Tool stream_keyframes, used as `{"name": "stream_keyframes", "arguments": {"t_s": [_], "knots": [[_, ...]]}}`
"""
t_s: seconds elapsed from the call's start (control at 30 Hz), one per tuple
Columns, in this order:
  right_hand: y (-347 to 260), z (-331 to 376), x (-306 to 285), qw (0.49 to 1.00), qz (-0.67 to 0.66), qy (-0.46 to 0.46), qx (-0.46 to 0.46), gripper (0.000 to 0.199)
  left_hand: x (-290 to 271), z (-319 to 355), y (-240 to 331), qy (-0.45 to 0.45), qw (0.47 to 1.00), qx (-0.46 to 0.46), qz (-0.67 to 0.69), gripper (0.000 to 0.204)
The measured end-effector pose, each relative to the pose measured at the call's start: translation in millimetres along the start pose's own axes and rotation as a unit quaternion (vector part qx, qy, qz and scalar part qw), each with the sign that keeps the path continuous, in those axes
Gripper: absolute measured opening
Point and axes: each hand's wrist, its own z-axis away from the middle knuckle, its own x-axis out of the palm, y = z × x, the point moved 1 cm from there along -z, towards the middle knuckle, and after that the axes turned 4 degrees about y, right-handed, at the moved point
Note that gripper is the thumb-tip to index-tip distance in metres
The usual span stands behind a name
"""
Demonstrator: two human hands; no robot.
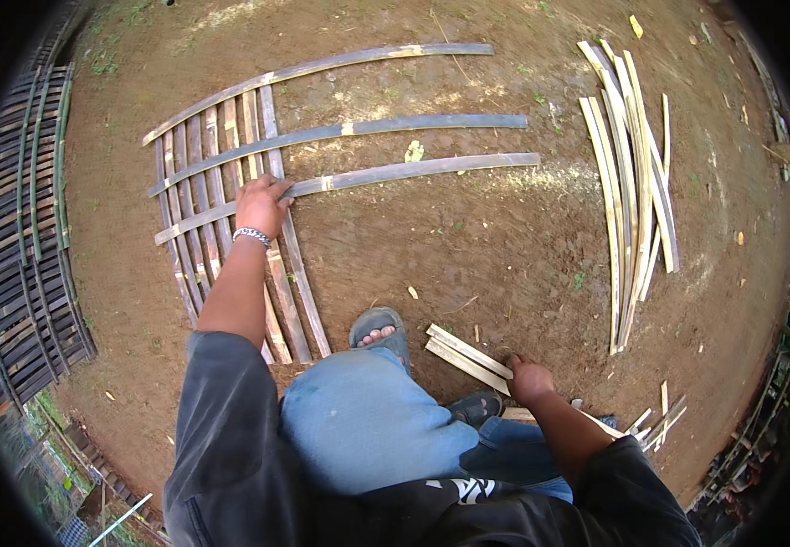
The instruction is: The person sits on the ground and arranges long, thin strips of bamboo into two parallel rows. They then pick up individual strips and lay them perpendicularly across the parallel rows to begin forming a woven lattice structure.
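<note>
My left hand (pixel 261 204) presses down on a partly woven bamboo mat (pixel 222 219) on the dirt, its fingers on the near long horizontal strip (pixel 413 170) where it crosses the upright slats. Two more long strips (pixel 413 123) lie across the slats farther away. My right hand (pixel 529 377) rests by my knee on short pale bamboo strips (pixel 468 357) lying on the ground, fingers closed around one end. My sandalled foot (pixel 379 333) sits between the two hands.
A loose bundle of long pale bamboo strips (pixel 636 182) lies at the right. A finished dark woven panel (pixel 21 246) lies at the far left. Short offcuts (pixel 655 424) lie near my right elbow. The ground is bare brown earth (pixel 468 246).
</note>
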Motion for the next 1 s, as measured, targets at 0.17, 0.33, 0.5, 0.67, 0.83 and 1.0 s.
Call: {"name": "stream_keyframes", "arguments": {"t_s": [0.17,0.33,0.5,0.67,0.83,1.0], "knots": [[-16.5,10.7,-7.6,0.999,0.032,0.005,0.03,0.029,-4.7,1.2,-0.5,0.003,1.0,-0.007,-0.009,0.035],[-10.8,14.7,2.8,0.999,0.022,0.022,0.033,0.035,2.9,-1.0,14.0,0.04,0.999,-0.031,0.02,0.048],[12.8,9.0,5.7,0.998,-0.032,0.055,-0.015,0.043,0.9,21.7,67.4,0.142,0.978,0.071,0.135,0.044],[19.2,18.2,-3.7,0.987,-0.12,0.078,-0.07,0.04,-4.9,72.2,154.1,0.024,0.949,0.234,0.211,0.04],[14.8,13.1,-13.0,0.977,-0.151,0.106,-0.107,0.039,8.2,116.3,214.1,-0.166,0.888,0.361,0.232,0.035],[-5.9,9.6,-41.8,0.961,-0.24,0.089,-0.108,0.041,43.4,122.8,203.3,-0.307,0.87,0.221,0.317,0.032]]}}
